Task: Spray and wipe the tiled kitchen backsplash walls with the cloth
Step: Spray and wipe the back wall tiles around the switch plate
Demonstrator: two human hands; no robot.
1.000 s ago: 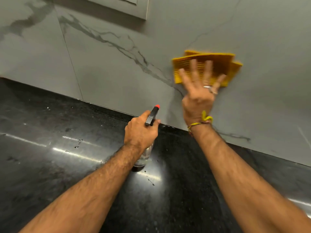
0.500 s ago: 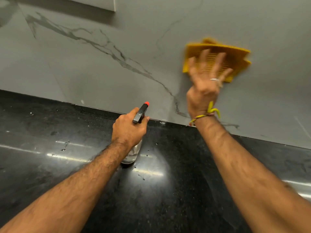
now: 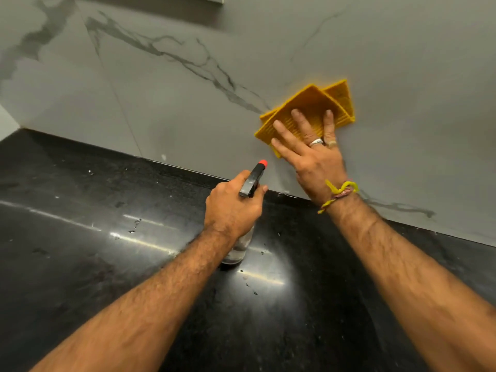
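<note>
**Cloth pressed to backsplash**

Folded yellow cloth lies flat on the grey veined backsplash, under the spread, flat right hand. Left hand is closed around a spray bottle standing on the black countertop near its rear edge.

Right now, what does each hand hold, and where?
Left hand grips the spray bottle at its neck; right hand presses the cloth flat against the wall.

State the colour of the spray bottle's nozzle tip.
Red-orange, on the spray bottle; the only view, the head camera, shows it clearly.
</note>
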